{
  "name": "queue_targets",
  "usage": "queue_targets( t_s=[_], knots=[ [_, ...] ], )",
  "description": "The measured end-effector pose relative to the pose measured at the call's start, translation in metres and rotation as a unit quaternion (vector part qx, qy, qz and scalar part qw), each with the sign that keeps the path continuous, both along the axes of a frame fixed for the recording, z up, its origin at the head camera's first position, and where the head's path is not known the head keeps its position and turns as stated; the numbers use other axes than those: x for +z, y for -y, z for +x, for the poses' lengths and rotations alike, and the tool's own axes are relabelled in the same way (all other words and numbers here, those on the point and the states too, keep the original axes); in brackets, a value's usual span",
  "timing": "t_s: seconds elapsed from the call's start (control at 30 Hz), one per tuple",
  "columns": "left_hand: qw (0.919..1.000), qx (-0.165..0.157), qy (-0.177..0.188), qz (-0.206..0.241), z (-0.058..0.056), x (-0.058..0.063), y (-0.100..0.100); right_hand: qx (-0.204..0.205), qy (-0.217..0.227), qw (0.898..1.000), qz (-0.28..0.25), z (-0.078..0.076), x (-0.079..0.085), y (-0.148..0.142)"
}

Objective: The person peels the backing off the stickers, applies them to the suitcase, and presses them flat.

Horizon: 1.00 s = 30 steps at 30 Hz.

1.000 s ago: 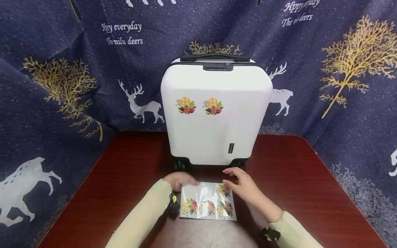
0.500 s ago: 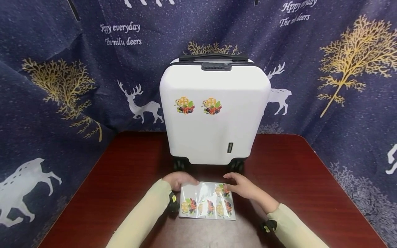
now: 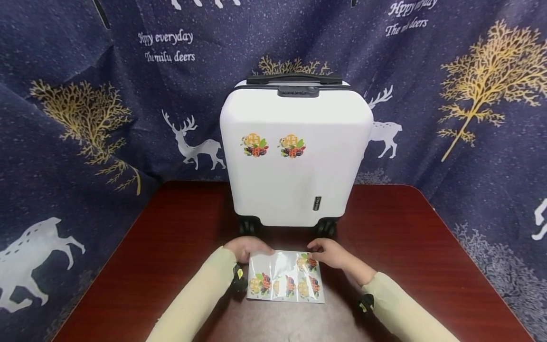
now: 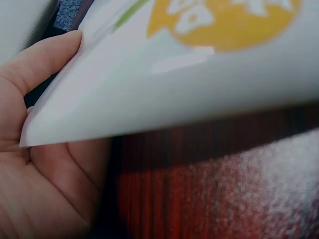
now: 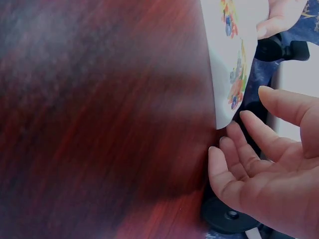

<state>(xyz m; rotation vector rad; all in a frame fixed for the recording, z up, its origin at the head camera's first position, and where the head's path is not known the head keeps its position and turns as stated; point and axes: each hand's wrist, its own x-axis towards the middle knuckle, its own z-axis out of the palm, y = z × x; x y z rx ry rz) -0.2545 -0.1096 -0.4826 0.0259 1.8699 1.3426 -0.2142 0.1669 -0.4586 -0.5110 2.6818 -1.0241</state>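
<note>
A glossy white sticker sheet (image 3: pixel 262 264) with several fruit stickers is held above the front of the table. My left hand (image 3: pixel 248 248) grips its left edge; in the left wrist view the thumb (image 4: pixel 52 52) lies along the edge and the fingers are behind the sheet (image 4: pixel 124 94). At the sheet's upper right corner is my right hand (image 3: pixel 331 252). The right wrist view shows its fingers (image 5: pixel 264 137) loosely bent beside the sheet's end (image 5: pixel 227 94), the thumb apart from it. Two matching stickers, one left (image 3: pixel 255 145) and one right (image 3: pixel 292 146), are on the white suitcase (image 3: pixel 295 180).
The suitcase stands upright on its black wheels (image 3: pixel 326 228) just beyond both hands, its black handle (image 3: pixel 295 80) on top. Beneath everything is a dark red table (image 3: pixel 179 213). A blue cloth (image 3: pixel 171 85) with deer and trees hangs behind it.
The right hand's thumb and fingers have come closer together at the sheet's upper right corner, and its forearm has shifted slightly. The left hand and sheet have stayed nearly still.
</note>
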Motion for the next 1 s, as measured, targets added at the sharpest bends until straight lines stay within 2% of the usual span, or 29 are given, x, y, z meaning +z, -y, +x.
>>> queue_targets(
  t_s=[0.3,0.5,0.6,0.87,1.0],
  knots=[
    [0.9999,0.009,-0.003,0.002,-0.001,0.001,-0.002,-0.001,0.022,1.0,0.015,-0.004,-0.002,-0.002],
    [0.9999,-0.008,-0.011,0.001,0.001,0.0,0.001,0.003,0.008,1.0,0.016,-0.004,-0.003,0.004],
    [0.9998,-0.009,-0.015,0.005,0.002,0.0,0.002,-0.003,0.002,1.0,0.019,-0.003,-0.003,0.006],
    [0.9998,-0.004,-0.015,0.013,0.004,0.003,0.003,-0.024,0.027,0.999,0.016,-0.004,-0.009,0.009],
    [0.9992,-0.007,-0.039,-0.006,0.005,0.009,0.001,-0.028,0.034,0.999,0.008,-0.005,-0.01,0.007]
  ],
)
